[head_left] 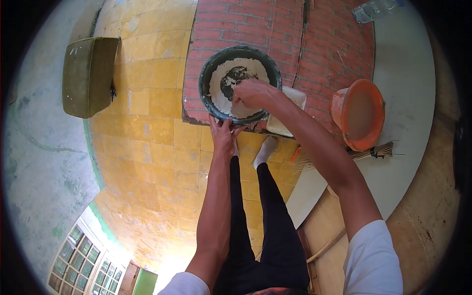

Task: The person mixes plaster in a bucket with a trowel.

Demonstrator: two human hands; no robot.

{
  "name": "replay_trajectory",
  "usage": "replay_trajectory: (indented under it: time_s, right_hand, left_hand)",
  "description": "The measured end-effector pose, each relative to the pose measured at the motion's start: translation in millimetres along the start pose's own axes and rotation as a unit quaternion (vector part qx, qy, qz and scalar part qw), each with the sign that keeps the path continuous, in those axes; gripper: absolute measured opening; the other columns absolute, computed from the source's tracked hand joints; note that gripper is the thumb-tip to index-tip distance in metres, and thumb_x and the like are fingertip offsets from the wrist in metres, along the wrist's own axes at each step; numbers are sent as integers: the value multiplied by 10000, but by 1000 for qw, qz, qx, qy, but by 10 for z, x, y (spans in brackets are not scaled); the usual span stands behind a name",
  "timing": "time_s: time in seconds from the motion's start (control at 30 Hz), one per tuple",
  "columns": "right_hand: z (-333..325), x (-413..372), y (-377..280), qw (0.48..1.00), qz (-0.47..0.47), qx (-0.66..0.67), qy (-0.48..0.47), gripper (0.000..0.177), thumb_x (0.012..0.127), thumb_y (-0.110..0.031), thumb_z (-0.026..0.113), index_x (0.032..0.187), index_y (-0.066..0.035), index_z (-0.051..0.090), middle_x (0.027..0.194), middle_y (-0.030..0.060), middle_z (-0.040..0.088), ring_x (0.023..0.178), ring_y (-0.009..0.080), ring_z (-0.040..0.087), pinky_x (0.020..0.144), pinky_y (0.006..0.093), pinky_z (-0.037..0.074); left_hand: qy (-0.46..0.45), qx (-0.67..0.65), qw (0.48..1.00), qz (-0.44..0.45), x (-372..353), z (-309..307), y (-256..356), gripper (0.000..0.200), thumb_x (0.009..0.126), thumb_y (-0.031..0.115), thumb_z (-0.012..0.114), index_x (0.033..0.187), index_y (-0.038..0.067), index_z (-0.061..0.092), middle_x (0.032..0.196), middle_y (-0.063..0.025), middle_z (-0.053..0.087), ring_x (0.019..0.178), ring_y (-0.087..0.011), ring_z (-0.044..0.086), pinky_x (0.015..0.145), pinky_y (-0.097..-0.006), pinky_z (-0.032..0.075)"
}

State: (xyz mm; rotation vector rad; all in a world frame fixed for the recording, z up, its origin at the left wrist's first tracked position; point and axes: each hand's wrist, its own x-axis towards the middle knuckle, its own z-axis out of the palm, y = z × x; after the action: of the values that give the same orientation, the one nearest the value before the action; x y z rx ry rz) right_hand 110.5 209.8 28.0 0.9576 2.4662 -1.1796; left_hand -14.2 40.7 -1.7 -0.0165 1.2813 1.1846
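A round dark basin sits at the near edge of a red brick-patterned surface. Pale, powdery material lies in a thick ring inside it, with a dark patch of the bottom showing in the middle. My left hand holds the near side of the basin, fingers apart at its rim. Inside the basin, my right hand is closed and pointed down into the powder. Whatever its fingers may hold is hidden from this angle. Right of the basin, partly under my right forearm, is a whitish rectangular tray.
An orange bucket with greyish contents stands at the right, beside a stick broom. A clear plastic bottle lies at the top right. At left, a green padded stool rests on the yellow tiled floor.
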Motion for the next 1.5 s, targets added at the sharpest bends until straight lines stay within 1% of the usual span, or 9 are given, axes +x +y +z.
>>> replay_trajectory:
  time_s: [0.13, 0.33, 0.5, 0.63, 0.83, 1.03, 1.2, 1.3, 1.5]
  right_hand:
    - [-114, -240, -11, 996, 28, -36, -81, 209, 847, -108, 752, 1022, -187, 832, 963, 126, 780, 938, 326, 748, 792, 430, 581]
    - [-53, -251, 97, 995, -4, -89, 42, 152, 810, -183, 782, 951, -177, 837, 909, 122, 779, 913, 316, 754, 754, 433, 583]
    - [-10, -423, -16, 991, 51, -115, -55, 383, 835, 27, 631, 1087, -187, 825, 1013, 132, 780, 958, 321, 745, 805, 417, 587]
    - [-307, -473, -78, 997, 35, -42, -59, 368, 854, 12, 633, 1106, -183, 818, 1038, 136, 776, 989, 324, 737, 839, 430, 582]
    - [-201, -429, 120, 995, 40, 27, 92, 340, 863, 0, 647, 1090, -187, 816, 1090, 102, 766, 1088, 314, 691, 924, 434, 548]
    - [68, -484, 84, 978, -30, -121, 168, 303, 905, -59, 630, 1080, -228, 810, 1071, 35, 771, 1104, 298, 677, 946, 455, 539]
    - [-136, -329, 116, 976, 90, 137, 140, 316, 897, -32, 664, 1178, -157, 738, 1114, 77, 765, 1113, 327, 684, 921, 448, 540]
    - [-304, -231, 261, 980, 91, 46, 169, 367, 890, -29, 665, 1238, -141, 700, 1167, 117, 749, 1097, 340, 707, 881, 456, 565]
    - [-303, -35, 285, 976, 167, -50, 133, 316, 884, -80, 693, 1177, -190, 739, 1164, 55, 758, 1106, 297, 710, 899, 447, 575]
  left_hand:
    - [14, 2, 1000, 0, 11, -4, -79, 655, 1013, -2, 519, 1550, 241, 234, 1429, -131, 490, 1149, -288, 659, 835, -420, 680]
    - [41, 16, 999, -1, 18, 30, -122, 704, 969, -36, 539, 1553, 203, 227, 1456, -137, 455, 1141, -290, 658, 821, -418, 680]
    - [32, 10, 999, 11, 45, -2, -124, 723, 949, -65, 549, 1549, 193, 237, 1421, -135, 471, 1106, -286, 671, 810, -411, 674]
    - [48, 32, 998, 4, -3, 32, -125, 722, 950, -71, 543, 1551, 190, 239, 1413, -125, 477, 1093, -287, 675, 806, -397, 667]
    - [59, 10, 997, 50, -85, 32, -205, 826, 954, -61, 556, 1618, 216, 152, 1508, -116, 397, 1209, -296, 607, 870, -426, 647]
    - [62, 4, 997, 40, -78, 9, -186, 885, 958, -49, 567, 1644, 221, 78, 1538, -124, 360, 1244, -300, 578, 909, -438, 638]
    - [33, 8, 999, 23, 0, -89, -193, 877, 959, -27, 574, 1641, 221, 82, 1543, -131, 354, 1242, -306, 580, 899, -444, 646]
    - [69, 29, 997, 33, -112, 49, -101, 644, 964, -12, 571, 1508, 163, 273, 1435, -133, 482, 1211, -293, 615, 903, -444, 642]
    - [66, 47, 996, 27, -101, 15, -71, 865, 965, -52, 554, 1616, 270, 86, 1540, -148, 387, 1224, -313, 609, 934, -454, 632]
